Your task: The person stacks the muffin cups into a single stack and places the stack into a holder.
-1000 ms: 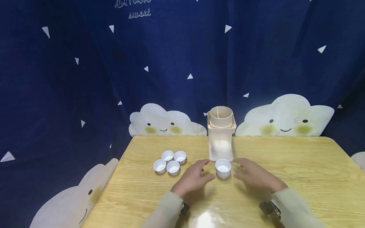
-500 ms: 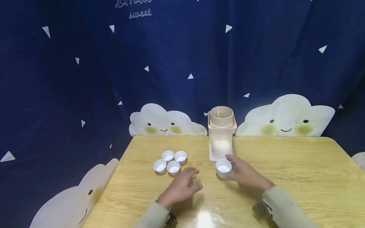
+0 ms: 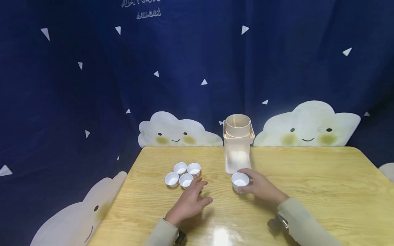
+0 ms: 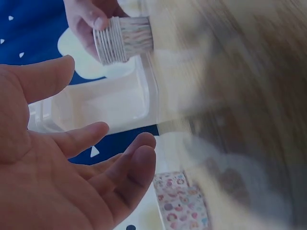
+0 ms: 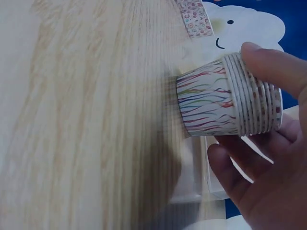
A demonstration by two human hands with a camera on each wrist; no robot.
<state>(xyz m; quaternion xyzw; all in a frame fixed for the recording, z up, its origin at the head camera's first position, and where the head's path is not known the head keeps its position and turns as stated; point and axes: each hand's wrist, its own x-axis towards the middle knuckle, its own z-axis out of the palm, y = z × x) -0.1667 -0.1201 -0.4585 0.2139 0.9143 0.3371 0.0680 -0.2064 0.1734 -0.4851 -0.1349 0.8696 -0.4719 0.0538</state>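
My right hand [image 3: 263, 187] grips a nested stack of paper baking cups [image 3: 239, 181] around its rims, thumb on one side and fingers on the other. In the right wrist view the cup stack [image 5: 211, 100] shows coloured wavy lines on its outermost cup and several layered rims. My left hand [image 3: 187, 204] holds nothing; its fingers are spread and loosely bent, fingertips overlapping the nearest of several single paper cups [image 3: 172, 179] in the head view. Patterned sides of these cups [image 4: 184, 203] show low in the left wrist view, just past the fingers.
Behind the cup stack, a beige plastic stand [image 3: 238, 153] with a round tube [image 3: 238, 127] in its top is at the back of the wooden table [image 3: 311, 191]. A dark blue curtain [image 3: 184, 51] with clouds hangs behind the table.
The left hand has moved left, away from the stack and toward the single cups. The right hand has moved in from the right and taken hold of the stack.
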